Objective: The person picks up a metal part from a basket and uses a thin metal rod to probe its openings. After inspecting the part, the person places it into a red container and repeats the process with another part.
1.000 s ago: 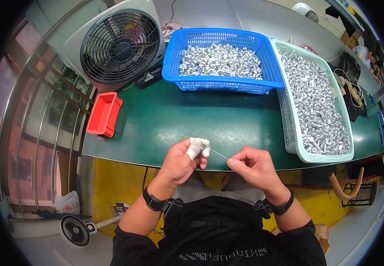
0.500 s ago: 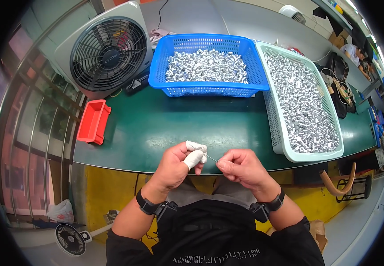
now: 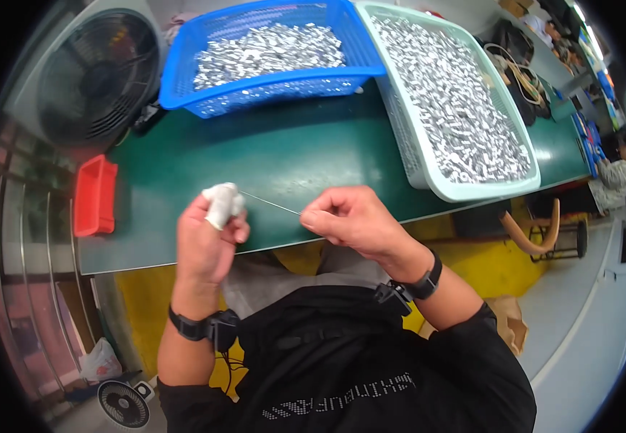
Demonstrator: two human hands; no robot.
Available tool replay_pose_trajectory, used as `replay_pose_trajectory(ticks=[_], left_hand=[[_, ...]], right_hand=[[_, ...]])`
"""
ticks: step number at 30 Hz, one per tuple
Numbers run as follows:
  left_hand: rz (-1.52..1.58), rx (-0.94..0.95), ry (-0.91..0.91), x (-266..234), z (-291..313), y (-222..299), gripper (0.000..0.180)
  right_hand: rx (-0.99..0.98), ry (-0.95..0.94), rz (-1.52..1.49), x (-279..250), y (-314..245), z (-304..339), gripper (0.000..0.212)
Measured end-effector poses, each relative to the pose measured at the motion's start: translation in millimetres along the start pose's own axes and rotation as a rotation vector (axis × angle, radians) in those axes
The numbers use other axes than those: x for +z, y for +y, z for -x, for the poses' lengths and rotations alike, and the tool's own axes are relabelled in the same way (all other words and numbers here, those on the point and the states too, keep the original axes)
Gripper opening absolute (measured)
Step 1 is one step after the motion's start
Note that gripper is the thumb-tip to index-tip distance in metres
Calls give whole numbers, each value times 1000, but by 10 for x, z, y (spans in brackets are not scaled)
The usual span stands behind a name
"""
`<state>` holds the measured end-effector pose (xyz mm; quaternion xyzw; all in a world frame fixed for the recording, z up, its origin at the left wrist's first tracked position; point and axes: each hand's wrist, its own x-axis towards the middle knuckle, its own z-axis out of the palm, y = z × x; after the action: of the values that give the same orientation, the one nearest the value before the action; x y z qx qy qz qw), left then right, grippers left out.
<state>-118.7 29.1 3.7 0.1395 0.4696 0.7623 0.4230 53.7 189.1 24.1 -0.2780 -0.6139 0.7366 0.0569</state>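
My left hand [image 3: 212, 227], with white coverings on its thumb and fingertips, is closed in a pinch above the front of the green table. Whatever sits between those fingertips is hidden. To its right, my right hand [image 3: 353, 220] pinches the near end of a thin metal rod [image 3: 271, 203] between thumb and forefinger. The rod runs across the gap, its far end at the left fingertips; I cannot tell whether it touches them. Beyond the hands are a blue basket [image 3: 270, 81] and a pale green basket [image 3: 408, 137], both full of small silvery metal pieces.
A red bin [image 3: 95, 196] stands at the table's left edge, in front of a large box fan [image 3: 100, 72]. The green table [image 3: 255, 155] spreads out below the baskets. A dark bag with cables [image 3: 519, 72] lies at the back right. People sit farther off at right.
The hands have drawn apart, the left one going leftward, and a longer stretch of the rod shows between them. The whole view has shifted and tilted.
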Motion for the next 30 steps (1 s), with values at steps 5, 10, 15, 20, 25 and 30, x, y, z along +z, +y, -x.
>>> replay_pose_trajectory(ticks=[5, 10, 15, 20, 25, 30], left_hand=[[107, 1, -1, -67, -31, -1, 19], [105, 4, -17, -101, -8, -63, 20], [57, 11, 4, -110, -25, -104, 21], [70, 16, -36, -141, -57, -68, 22], [164, 50, -101, -201, -7, -77, 22], [315, 33, -167, -208, -61, -253, 22]], right_hand=[[22, -27, -272, -97, 148, -107, 15], [-37, 14, -380, -109, 167, -104, 22], [-73, 30, -305, -132, 176, -137, 24], [-67, 63, -132, -87, 83, -132, 20], [-198, 40, 28, -55, 105, -101, 13], [-418, 90, 152, -112, 248, -38, 10]])
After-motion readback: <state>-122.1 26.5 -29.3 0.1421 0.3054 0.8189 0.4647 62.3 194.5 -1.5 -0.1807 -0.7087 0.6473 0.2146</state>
